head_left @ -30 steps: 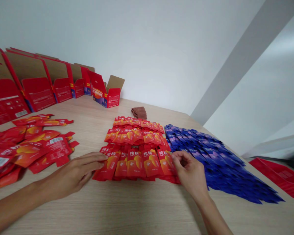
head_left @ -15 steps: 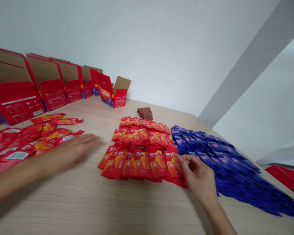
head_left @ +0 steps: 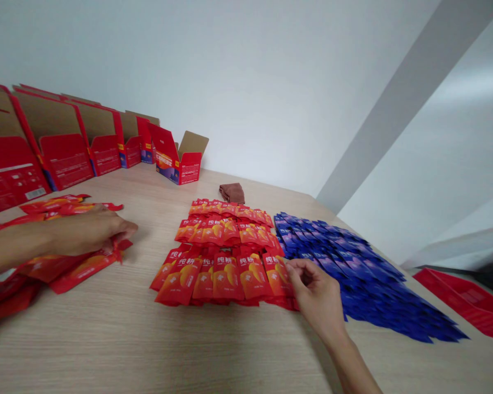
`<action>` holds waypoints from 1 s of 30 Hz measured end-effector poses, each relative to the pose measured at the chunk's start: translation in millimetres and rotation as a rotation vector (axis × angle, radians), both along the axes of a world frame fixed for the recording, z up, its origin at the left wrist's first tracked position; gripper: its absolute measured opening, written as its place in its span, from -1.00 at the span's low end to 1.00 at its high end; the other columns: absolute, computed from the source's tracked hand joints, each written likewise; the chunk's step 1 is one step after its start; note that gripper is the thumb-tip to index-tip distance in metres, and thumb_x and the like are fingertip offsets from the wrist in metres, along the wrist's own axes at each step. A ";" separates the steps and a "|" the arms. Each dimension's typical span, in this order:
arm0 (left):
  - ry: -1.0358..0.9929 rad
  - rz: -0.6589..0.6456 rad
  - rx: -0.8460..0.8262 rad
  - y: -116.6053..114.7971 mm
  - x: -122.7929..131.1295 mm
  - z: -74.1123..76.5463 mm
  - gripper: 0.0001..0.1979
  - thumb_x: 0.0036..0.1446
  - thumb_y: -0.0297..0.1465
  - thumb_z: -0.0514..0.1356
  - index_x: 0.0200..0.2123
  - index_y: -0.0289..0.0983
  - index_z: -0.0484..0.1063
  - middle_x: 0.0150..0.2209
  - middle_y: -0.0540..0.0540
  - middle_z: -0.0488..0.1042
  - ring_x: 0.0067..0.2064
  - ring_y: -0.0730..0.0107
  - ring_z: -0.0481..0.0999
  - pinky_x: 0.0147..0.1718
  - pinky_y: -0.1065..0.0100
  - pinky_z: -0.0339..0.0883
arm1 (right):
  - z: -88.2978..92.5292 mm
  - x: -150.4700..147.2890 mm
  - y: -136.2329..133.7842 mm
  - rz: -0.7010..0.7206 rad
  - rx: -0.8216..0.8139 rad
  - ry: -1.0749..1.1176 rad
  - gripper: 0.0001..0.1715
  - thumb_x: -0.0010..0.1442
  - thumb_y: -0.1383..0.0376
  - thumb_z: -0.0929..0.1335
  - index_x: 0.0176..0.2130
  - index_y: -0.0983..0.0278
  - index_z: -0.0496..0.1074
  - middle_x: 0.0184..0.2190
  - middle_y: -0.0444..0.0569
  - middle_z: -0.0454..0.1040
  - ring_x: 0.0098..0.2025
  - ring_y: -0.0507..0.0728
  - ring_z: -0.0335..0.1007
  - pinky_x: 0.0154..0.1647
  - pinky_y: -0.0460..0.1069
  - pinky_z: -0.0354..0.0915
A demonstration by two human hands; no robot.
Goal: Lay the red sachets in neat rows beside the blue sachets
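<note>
My left hand (head_left: 101, 230) is over the loose pile of red pouches (head_left: 84, 268) at the left, its fingers closed on the end of one pouch. Three overlapping rows of red and orange pouches (head_left: 228, 276) lie in the middle of the table, printed sides up. At the right end of the front row, my right hand (head_left: 318, 295) pinches the edge of the last pouch between thumb and fingers. A spread of blue pouches (head_left: 373, 284) lies just beyond and to the right of that hand.
Open red cartons (head_left: 68, 158) stand in a row at the back left, with one more open carton (head_left: 181, 158) angled beside them. A folded brown cloth (head_left: 232, 192) lies behind the red rows. A red bin (head_left: 464, 301) is at the far right.
My left hand has moved left from the bare table onto the loose pile and closed on a pouch there. My right hand keeps its pinch. The view has turned slightly right.
</note>
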State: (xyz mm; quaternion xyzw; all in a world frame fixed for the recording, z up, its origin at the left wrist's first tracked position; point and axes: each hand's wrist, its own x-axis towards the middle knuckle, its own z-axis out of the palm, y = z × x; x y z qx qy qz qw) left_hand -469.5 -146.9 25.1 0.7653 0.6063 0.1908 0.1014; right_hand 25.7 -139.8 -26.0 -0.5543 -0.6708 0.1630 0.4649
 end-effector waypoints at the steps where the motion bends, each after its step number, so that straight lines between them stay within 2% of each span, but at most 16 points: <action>1: 0.015 -0.024 -0.059 2.4 -2.1 10.6 -0.84 0.05 -0.53 0.27 -0.54 -0.26 0.44 -0.62 0.08 0.38 -0.51 0.39 0.27 -0.39 0.42 -0.05 | 0.4 0.8 -0.2 -0.001 0.001 0.003 -0.46 0.30 -0.14 0.38 -0.30 0.26 0.61 -0.54 -0.10 0.48 -0.53 0.09 0.39 -0.47 -0.05 0.29; 3: -0.041 -0.056 -0.083 3.5 4.3 28.8 -0.82 0.14 -0.36 0.30 -0.48 -0.26 0.44 -0.57 0.09 0.39 -0.48 0.43 0.30 -0.40 0.46 0.00 | 1.7 -0.3 -0.5 0.005 0.004 0.013 -0.48 0.31 -0.12 0.38 -0.29 0.26 0.61 -0.54 -0.11 0.47 -0.53 0.08 0.36 -0.48 -0.05 0.27; 4: -0.151 -0.041 -0.047 1.9 14.0 35.3 -0.77 0.16 -0.27 0.31 -0.45 -0.25 0.42 -0.54 0.08 0.41 -0.47 0.43 0.32 -0.41 0.47 0.06 | 3.1 -3.1 -1.0 0.012 0.007 0.019 -0.49 0.31 -0.12 0.38 -0.28 0.26 0.61 -0.54 -0.11 0.47 -0.53 0.07 0.35 -0.48 -0.06 0.26; 6: -0.403 0.024 0.009 -5.0 45.4 41.3 -0.66 0.12 -0.10 0.37 -0.41 -0.23 0.41 -0.50 0.07 0.46 -0.46 0.41 0.38 -0.45 0.46 0.18 | 8.2 -15.0 -3.9 0.045 0.012 0.031 -0.51 0.33 -0.10 0.38 -0.28 0.25 0.60 -0.55 -0.13 0.44 -0.54 0.06 0.33 -0.49 -0.06 0.25; 8: -0.638 0.138 0.043 -14.5 85.9 39.4 -0.57 -0.01 -0.04 0.47 -0.34 -0.22 0.44 -0.51 0.06 0.49 -0.50 0.39 0.41 -0.52 0.45 0.21 | 16.3 -35.7 -10.6 0.149 0.006 0.032 -0.56 0.38 -0.05 0.37 -0.24 0.24 0.59 -0.55 -0.15 0.44 -0.54 0.05 0.34 -0.50 -0.07 0.25; 10: -0.911 0.174 -0.038 -23.2 125.6 32.9 -0.50 -0.09 -0.02 0.53 -0.30 -0.22 0.45 -0.45 0.00 0.57 -0.47 0.33 0.51 -0.51 0.40 0.36 | 25.4 -61.8 -21.0 0.306 0.023 -0.010 -0.67 0.42 0.05 0.39 -0.06 0.24 0.58 -0.40 -0.11 0.55 -0.50 0.04 0.41 -0.46 -0.08 0.32; 11: -1.028 0.174 -0.088 -26.2 142.6 29.3 -0.48 -0.13 -0.03 0.55 -0.30 -0.22 0.45 -0.44 -0.03 0.60 -0.46 0.30 0.55 -0.49 0.36 0.42 | 29.4 -75.0 -26.9 0.365 0.068 -0.065 -0.65 0.41 0.11 0.42 0.09 0.23 0.55 -0.24 -0.06 0.62 -0.46 0.04 0.46 -0.41 -0.07 0.39; 13: -1.212 0.163 -0.184 -29.1 168.6 23.5 -0.50 -0.14 -0.09 0.56 -0.26 -0.21 0.46 -0.39 -0.05 0.64 -0.41 0.22 0.62 -0.43 0.28 0.54 | 34.2 -98.2 -38.1 0.411 0.244 -0.259 -0.38 0.34 0.21 0.50 0.31 0.24 0.41 0.10 0.12 0.60 -0.27 0.12 0.60 -0.30 -0.01 0.51; 14: -1.272 0.167 -0.209 -29.0 177.4 21.9 -0.53 -0.13 -0.14 0.56 -0.24 -0.20 0.47 -0.39 -0.04 0.64 -0.41 0.20 0.64 -0.42 0.26 0.56 | 34.7 -107.2 -42.5 0.407 0.343 -0.360 -0.31 0.31 0.23 0.52 0.35 0.26 0.37 0.19 0.19 0.55 -0.17 0.19 0.63 -0.27 0.02 0.54; 16: -1.342 0.187 -0.234 -26.9 187.9 21.4 -0.59 -0.11 -0.24 0.53 -0.22 -0.19 0.48 -0.41 -0.02 0.61 -0.43 0.21 0.63 -0.45 0.27 0.56 | 32.0 -119.1 -48.0 0.389 0.501 -0.503 -0.43 0.33 0.26 0.49 0.27 0.31 0.42 0.13 0.26 0.57 -0.08 0.28 0.65 -0.31 0.04 0.55; 19: -1.360 0.176 -0.240 -23.0 191.3 25.3 -0.64 -0.08 -0.26 0.53 -0.27 -0.22 0.48 -0.45 -0.01 0.57 -0.48 0.31 0.55 -0.50 0.34 0.48 | 23.9 -124.6 -49.0 0.369 0.566 -0.471 -0.68 0.40 0.34 0.34 0.11 0.34 0.48 -0.05 0.23 0.63 -0.21 0.24 0.65 -0.35 0.02 0.53; 21: -1.345 0.121 -0.231 -21.0 189.0 28.1 -0.61 -0.05 -0.17 0.53 -0.32 -0.24 0.47 -0.42 -0.06 0.58 -0.46 0.34 0.55 -0.52 0.39 0.42 | 19.9 -124.2 -47.5 0.358 0.495 -0.315 -0.70 0.40 0.38 0.28 0.07 0.32 0.48 -0.11 0.17 0.64 -0.27 0.18 0.64 -0.33 0.00 0.53; 24: -1.290 0.023 -0.179 -16.2 182.5 29.2 -0.52 0.01 -0.04 0.52 -0.38 -0.24 0.40 -0.44 -0.06 0.55 -0.49 0.41 0.47 -0.57 0.45 0.28 | 17.6 -123.7 -46.0 0.359 0.215 0.035 -0.71 0.39 0.32 0.31 0.08 0.25 0.43 -0.25 0.00 0.64 -0.38 0.10 0.61 -0.41 -0.07 0.48; 27: -1.223 -0.008 -0.154 -5.7 175.0 25.9 -0.52 -0.09 -0.14 0.57 -0.37 -0.22 0.36 -0.58 0.05 0.45 -0.60 0.50 0.34 -0.62 0.50 0.14 | 16.7 -125.1 -45.8 0.437 -0.128 0.361 -0.35 0.37 0.21 0.37 0.36 0.23 0.19 -0.29 -0.09 0.64 -0.52 0.07 0.54 -0.58 -0.10 0.37; 29: -1.183 0.027 -0.173 3.1 170.9 20.9 -0.53 -0.17 -0.27 0.59 -0.35 -0.22 0.37 -0.63 0.08 0.42 -0.63 0.51 0.31 -0.65 0.52 0.07 | 15.7 -125.5 -45.2 0.487 -0.251 0.435 -0.07 0.34 0.23 0.41 0.51 0.20 -0.02 -0.28 -0.12 0.65 -0.54 0.08 0.53 -0.61 -0.10 0.35; 30: -1.165 0.057 -0.189 7.3 169.1 17.5 -0.55 -0.19 -0.31 0.58 -0.35 -0.22 0.38 -0.64 0.09 0.42 -0.64 0.51 0.30 -0.67 0.53 0.05 | 15.2 -125.1 -44.6 0.495 -0.271 0.402 -0.01 0.31 0.28 0.44 0.53 0.19 -0.02 -0.27 -0.13 0.65 -0.52 0.09 0.54 -0.59 -0.09 0.37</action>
